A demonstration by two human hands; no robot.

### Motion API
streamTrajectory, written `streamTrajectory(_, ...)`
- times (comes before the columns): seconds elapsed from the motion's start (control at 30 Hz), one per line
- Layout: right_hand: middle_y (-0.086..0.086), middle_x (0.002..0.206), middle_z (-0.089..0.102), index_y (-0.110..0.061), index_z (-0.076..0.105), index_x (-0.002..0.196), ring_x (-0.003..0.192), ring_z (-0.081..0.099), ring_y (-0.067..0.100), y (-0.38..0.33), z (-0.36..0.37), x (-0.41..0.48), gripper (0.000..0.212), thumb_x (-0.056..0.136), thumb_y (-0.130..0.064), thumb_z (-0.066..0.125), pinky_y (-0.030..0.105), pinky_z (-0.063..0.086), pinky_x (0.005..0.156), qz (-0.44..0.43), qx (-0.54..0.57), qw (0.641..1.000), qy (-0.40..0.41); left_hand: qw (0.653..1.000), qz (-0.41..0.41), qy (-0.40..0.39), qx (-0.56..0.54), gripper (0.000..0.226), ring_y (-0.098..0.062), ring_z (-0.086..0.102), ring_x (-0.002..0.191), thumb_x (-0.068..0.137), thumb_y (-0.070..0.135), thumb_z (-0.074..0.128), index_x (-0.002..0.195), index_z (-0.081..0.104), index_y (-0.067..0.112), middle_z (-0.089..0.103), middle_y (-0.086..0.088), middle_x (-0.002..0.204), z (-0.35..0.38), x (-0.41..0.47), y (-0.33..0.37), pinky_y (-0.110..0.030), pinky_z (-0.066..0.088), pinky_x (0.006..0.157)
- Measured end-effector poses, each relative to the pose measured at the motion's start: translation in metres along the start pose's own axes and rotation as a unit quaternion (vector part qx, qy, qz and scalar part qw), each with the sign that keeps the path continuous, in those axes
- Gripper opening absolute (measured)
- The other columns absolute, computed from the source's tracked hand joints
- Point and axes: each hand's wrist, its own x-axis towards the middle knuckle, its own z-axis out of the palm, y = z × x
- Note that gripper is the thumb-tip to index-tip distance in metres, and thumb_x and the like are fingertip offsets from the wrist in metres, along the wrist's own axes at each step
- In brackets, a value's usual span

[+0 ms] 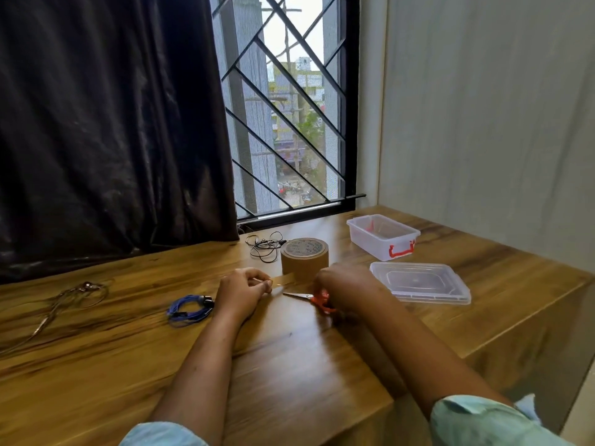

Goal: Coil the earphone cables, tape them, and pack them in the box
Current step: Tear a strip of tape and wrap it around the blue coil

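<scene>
The left hand point(241, 294) pinches the free end of a brown tape strip point(284, 279) between thumb and fingertips. The right hand point(349, 289) is curled round the red handles of one pair of scissors point(317, 299), whose blades point at the strip just beside the left thumb. The strip runs back to a single roll of brown tape point(304, 256) standing between and just behind the two hands. Three earphone cables lie on the wooden table point(289, 365): a blue one point(190, 311), coiled, just left of the left wrist; a black one point(265, 246), loose, behind the roll near the window; and a pale metallic one point(77, 296), uncoiled, well off to the left. To the right sit one clear box point(383, 237) with a red latch, open, and its one lid point(420, 282) flat in front of it.
</scene>
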Motion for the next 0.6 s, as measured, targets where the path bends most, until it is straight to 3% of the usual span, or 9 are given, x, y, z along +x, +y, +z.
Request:
streamTrajectory(0.23,0.010,0.116,0.059,-0.010,0.055,0.122,0.105,0.059,0.028,-0.006,-0.015,-0.004,0.033,0.090,-0.005,0.057,0.034,0.047,0.082,0.007,-0.041,0.999,-0.033,1.000,0.000,0.001,-0.001,0.005,-0.003,0.066,0.070,0.082,0.019,0.071,0.087,0.071,0.020,0.072,0.004,0.076,0.000,0.001,-0.001,-0.017,0.048,0.062)
streamTrajectory(0.33,0.010,0.111,0.061,-0.007,0.057,0.116,0.101,0.060,0.027,-0.016,-0.006,-0.006,0.027,0.088,-0.005,0.059,0.035,0.050,0.084,0.007,-0.021,0.999,-0.025,1.000,-0.002,-0.006,0.006,0.007,-0.004,0.066,0.074,0.082,0.020,0.070,0.089,0.071,0.020,0.072,0.005,0.079,0.000,0.001,-0.001,-0.020,0.051,0.067)
streamTrajectory(0.47,0.011,0.103,0.064,-0.010,0.065,0.110,0.093,0.062,0.028,-0.031,0.009,-0.001,0.024,0.095,-0.024,0.051,0.038,0.054,0.080,0.053,-0.029,0.998,-0.004,1.000,-0.002,-0.006,0.011,0.006,-0.007,0.067,0.078,0.081,0.020,0.071,0.087,0.071,0.022,0.072,0.005,0.079,0.000,0.003,-0.002,-0.026,0.054,0.073)
streamTrajectory(0.6,0.009,0.110,0.063,-0.014,0.062,0.117,0.102,0.059,0.027,-0.049,0.011,-0.008,0.036,0.098,-0.038,0.044,0.031,0.042,0.066,0.090,-0.041,0.995,0.013,1.000,0.001,-0.004,0.000,0.005,-0.007,0.068,0.073,0.081,0.019,0.072,0.082,0.070,0.024,0.072,0.005,0.075,0.000,0.001,-0.003,-0.032,0.057,0.076)
